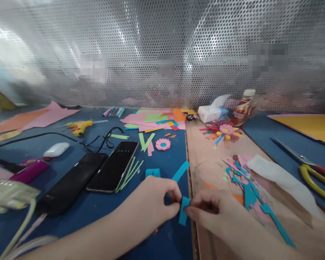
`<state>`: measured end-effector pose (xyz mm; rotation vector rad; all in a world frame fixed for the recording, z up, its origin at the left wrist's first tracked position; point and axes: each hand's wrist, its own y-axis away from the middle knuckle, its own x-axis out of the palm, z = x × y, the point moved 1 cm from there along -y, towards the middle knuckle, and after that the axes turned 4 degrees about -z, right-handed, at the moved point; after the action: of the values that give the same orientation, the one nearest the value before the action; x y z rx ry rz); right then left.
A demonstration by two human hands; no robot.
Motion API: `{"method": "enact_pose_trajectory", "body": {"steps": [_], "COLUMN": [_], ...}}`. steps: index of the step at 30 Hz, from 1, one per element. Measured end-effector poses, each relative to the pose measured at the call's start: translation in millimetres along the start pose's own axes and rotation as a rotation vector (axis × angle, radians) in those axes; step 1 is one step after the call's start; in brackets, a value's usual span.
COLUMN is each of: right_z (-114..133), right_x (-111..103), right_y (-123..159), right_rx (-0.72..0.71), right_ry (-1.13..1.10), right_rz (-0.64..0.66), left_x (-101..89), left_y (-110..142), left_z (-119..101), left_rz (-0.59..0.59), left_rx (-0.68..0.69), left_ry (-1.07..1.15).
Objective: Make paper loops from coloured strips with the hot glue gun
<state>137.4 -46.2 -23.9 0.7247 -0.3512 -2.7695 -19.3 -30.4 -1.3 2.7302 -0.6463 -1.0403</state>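
Observation:
A short blue paper strip (183, 213) is pinched between my two hands near the table's front. My left hand (158, 196) grips its left side with thumb and forefinger. From the other side, my right hand (215, 207) holds it between thumb and fingertips. Just beyond my left hand lie another blue strip (181, 171) and a blue paper piece (152, 172), partly hidden by the hand. Farther back is a pink paper flower (163, 144) with a blue centre. A multicoloured paper flower (224, 130) rests on the cardboard at the right.
A phone (115, 166), a black power bank (73, 180) and a yellow glue gun (79, 127) with its cable lie at left. Paper scraps (246, 187) cover part of the cardboard (203, 151). Scissors (304, 160) lie far right. A bottle (242, 110) and tissue pack (212, 112) stand behind.

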Motion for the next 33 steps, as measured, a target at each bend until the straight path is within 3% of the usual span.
{"method": "enact_pose_trajectory", "body": {"steps": [5, 11, 14, 17, 20, 24, 26, 33], "right_z": [-5, -3, 1, 7, 13, 17, 17, 20], "right_x": [6, 3, -4, -13, -19, -21, -22, -30], "right_y": [-5, -9, -9, -8, -4, 0, 0, 3], "right_rx": [0.030, 0.071, 0.059, 0.199, 0.337, 0.350, 0.354, 0.372], "right_ry": [0.007, 0.037, -0.005, -0.050, -0.172, -0.346, -0.402, -0.497], "right_rz": [-0.005, 0.034, 0.115, 0.187, 0.223, 0.210, 0.208, 0.390], "left_x": [0.5, -1.3, -3.2, -7.7, -12.0, -12.0, -11.0, -12.9], "left_y": [-1, -6, -5, -3, -1, -1, -2, -4], "left_z": [1, -1, 1, 2, -1, -4, -4, -5], "left_rz": [0.030, 0.042, 0.001, -0.078, -0.098, -0.065, -0.067, -0.114], "left_rx": [-0.059, 0.034, 0.110, 0.147, 0.085, 0.011, 0.030, 0.208], "left_ry": [-0.038, -0.166, -0.264, -0.325, -0.259, -0.125, -0.092, -0.024]}}
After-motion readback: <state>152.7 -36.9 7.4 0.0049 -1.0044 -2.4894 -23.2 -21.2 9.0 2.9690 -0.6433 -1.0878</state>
